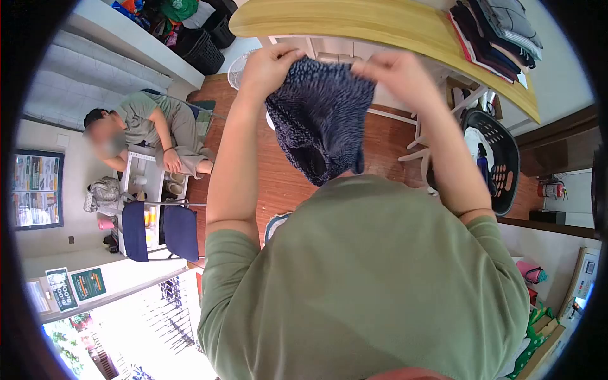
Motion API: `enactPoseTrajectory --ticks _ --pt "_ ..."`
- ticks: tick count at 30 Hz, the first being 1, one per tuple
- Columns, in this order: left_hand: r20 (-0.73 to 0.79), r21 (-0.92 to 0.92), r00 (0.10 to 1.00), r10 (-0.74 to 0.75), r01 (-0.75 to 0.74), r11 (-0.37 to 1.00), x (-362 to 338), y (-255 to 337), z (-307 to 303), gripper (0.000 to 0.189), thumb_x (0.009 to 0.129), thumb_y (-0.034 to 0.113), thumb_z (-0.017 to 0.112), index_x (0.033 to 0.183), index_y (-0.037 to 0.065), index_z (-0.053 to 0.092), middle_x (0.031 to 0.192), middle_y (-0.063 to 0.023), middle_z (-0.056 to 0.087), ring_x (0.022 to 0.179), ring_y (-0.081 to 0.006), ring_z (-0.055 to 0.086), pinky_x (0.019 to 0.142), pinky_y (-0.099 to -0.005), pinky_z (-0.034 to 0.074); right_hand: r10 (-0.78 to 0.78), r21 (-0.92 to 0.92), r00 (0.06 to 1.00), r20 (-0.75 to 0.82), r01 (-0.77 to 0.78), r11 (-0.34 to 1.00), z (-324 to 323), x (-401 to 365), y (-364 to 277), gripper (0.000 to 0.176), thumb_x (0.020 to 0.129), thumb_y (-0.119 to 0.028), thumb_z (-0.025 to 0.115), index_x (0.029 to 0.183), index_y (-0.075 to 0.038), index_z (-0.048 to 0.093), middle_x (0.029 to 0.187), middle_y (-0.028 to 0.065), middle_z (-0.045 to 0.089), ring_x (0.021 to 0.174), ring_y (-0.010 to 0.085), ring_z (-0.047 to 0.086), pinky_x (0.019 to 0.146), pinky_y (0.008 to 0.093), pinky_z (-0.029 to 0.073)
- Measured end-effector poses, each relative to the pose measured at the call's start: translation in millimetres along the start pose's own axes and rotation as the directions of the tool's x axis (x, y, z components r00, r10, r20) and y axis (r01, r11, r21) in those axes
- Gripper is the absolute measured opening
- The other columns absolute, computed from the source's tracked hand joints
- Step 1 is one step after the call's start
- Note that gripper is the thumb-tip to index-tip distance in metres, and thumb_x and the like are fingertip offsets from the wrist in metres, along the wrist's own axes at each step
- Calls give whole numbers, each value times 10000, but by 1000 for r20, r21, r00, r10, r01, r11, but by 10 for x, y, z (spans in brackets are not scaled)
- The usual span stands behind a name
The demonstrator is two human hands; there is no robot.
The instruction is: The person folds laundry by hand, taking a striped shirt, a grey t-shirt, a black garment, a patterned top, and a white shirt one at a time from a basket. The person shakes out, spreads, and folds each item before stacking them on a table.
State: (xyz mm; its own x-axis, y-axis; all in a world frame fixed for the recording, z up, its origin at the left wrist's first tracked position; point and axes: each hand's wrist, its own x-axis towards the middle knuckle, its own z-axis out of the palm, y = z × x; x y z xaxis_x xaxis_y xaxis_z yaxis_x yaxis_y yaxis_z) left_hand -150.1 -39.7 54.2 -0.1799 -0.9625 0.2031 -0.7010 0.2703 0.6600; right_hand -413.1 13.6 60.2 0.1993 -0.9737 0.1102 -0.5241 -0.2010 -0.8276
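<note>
A dark navy garment [323,104] with a fine light pattern hangs in front of my chest, its kind hard to make out. My left hand [273,68] pinches its upper left corner between thumb and fingers. At the upper right corner, my right hand [394,71] grips the cloth and is slightly blurred. The fabric drops in folds between both hands, with a dark opening near its lower end. Both hands are held up just short of the wooden tabletop's near edge.
A wooden tabletop [354,19] bears folded clothes [497,38] at its right. A black laundry basket [506,168] with clothes inside stands at right. To the left, a seated person [158,120] is beside a white table and blue folding chairs [180,231]. A fan [238,68] is behind my left hand.
</note>
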Motion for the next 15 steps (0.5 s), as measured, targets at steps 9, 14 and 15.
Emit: enactPoseTrajectory --ticks 9,14,15 --pt "93 -14 982 163 -163 987 -1009 -356 1605 275 825 245 646 905 -19 639 961 -207 621 933 -390 601 841 -454 464 -73 835 996 52 -3 550 -529 -39 -724 175 933 -177 600 991 -23 657 887 46 671 793 144 620 733 295 495" --pt "8 -468 946 -325 291 834 -632 -819 2012 405 910 317 605 1074 -53 605 971 -197 660 890 -298 646 819 -366 486 -147 724 986 -77 156 672 -839 -204 -814 150 913 -95 602 977 36 640 848 76 680 752 140 643 702 281 512" --pt "107 -814 873 -476 352 462 -582 -665 1863 362 929 304 587 1075 -28 597 908 -105 659 863 -202 626 826 -352 477 -154 721 982 -106 183 669 -914 -245 -782 146 912 -86 599 975 41 637 854 80 680 759 143 645 708 285 514"
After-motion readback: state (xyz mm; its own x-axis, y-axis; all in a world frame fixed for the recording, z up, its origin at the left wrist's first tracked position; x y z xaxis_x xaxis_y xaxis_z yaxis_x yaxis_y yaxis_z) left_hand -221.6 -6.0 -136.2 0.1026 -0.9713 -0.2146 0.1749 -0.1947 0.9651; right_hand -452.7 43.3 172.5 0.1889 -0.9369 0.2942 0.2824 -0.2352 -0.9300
